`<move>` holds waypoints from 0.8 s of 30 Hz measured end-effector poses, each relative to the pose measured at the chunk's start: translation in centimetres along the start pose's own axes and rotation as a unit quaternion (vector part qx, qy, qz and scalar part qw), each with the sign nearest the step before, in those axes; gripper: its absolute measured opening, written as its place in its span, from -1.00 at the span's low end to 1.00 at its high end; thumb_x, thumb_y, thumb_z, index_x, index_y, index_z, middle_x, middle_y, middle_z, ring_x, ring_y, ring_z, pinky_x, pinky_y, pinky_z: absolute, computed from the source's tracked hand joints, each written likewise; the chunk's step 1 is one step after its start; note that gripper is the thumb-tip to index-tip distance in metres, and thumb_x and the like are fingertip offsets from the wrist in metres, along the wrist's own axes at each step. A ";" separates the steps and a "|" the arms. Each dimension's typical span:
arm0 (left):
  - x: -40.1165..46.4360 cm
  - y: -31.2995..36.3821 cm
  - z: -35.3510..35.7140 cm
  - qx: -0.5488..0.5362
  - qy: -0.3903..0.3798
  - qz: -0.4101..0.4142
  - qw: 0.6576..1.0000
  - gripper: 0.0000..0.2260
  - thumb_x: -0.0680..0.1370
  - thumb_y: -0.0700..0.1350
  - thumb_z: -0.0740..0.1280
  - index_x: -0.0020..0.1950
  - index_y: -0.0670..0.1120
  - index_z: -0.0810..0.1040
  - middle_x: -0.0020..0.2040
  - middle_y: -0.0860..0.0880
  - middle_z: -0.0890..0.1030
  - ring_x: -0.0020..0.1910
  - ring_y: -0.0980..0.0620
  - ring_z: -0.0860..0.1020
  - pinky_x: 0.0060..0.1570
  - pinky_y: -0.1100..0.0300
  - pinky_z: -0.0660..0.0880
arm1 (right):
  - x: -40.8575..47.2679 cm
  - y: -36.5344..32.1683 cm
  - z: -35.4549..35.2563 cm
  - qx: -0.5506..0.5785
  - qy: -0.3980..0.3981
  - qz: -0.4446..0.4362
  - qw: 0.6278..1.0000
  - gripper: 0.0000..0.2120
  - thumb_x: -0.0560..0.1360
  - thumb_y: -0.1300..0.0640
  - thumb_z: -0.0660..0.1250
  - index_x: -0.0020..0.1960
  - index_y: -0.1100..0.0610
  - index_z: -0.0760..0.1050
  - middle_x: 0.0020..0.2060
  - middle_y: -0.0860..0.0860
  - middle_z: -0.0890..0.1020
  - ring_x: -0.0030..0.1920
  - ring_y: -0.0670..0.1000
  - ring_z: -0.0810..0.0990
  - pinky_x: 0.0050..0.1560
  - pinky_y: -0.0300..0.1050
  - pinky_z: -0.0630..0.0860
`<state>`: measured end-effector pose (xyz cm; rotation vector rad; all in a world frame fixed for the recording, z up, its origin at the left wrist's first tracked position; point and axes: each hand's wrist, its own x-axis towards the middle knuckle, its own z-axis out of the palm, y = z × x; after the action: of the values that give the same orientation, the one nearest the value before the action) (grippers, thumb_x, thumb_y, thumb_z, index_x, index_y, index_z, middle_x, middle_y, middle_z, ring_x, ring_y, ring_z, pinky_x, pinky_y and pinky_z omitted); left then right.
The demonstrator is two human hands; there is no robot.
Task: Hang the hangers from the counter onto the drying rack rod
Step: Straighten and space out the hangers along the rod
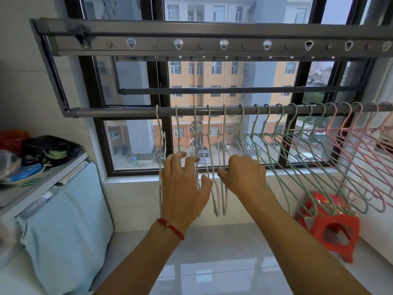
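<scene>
Both your forearms reach up from the bottom edge. Your left hand has curled, spread fingers among the white hangers, seemingly spacing them; whether it grips one, I cannot tell. Your right hand curls on a hanger's lower bar. Hooks already sit over the rod, green hangers beyond.

rod: bare at its left end, open to a hook. white hangers: loosely spaced, gaps between them (both hands already among these). green hangers and pink hangers: packed tight rightward, no gap to pass. red stool: blocks the low right corner. cluttered counter: bounds the left.
</scene>
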<state>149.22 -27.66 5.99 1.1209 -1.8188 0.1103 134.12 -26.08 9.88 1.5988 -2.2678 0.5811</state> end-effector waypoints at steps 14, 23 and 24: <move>0.2 1.6 0.8 -0.006 -0.014 0.014 1.000 -0.53 0.47 0.13 0.17 0.23 -0.09 0.60 0.28 -0.16 0.56 0.33 -0.22 0.48 0.31 -0.12 0.42 | -0.4 1.2 -0.4 -0.008 -0.034 -0.020 0.999 -0.80 0.57 0.06 0.32 -0.19 0.08 0.38 -0.37 -0.02 0.35 -0.26 0.09 0.46 -0.21 -0.11 0.35; 0.2 1.9 1.4 -0.018 -0.047 0.005 0.999 -0.57 0.47 0.06 0.28 0.28 -0.08 0.58 0.36 -0.16 0.54 0.42 -0.24 0.42 0.40 -0.21 0.37 | -0.5 1.7 -0.6 -0.010 -0.035 -0.022 0.999 -0.81 0.59 0.03 0.31 -0.15 0.08 0.43 -0.37 -0.04 0.33 -0.25 0.07 0.47 -0.21 -0.10 0.34; 0.2 2.0 1.5 -0.020 -0.046 0.004 0.999 -0.57 0.47 0.06 0.29 0.28 -0.08 0.58 0.36 -0.16 0.54 0.42 -0.24 0.43 0.40 -0.21 0.37 | -0.4 1.8 -0.6 -0.008 -0.035 -0.023 0.999 -0.81 0.59 0.02 0.31 -0.15 0.08 0.44 -0.37 -0.04 0.34 -0.25 0.06 0.48 -0.22 -0.11 0.34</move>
<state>146.79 -27.38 6.08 1.1064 -1.8996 0.0263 132.62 -24.93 9.92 1.6830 -2.2732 0.5018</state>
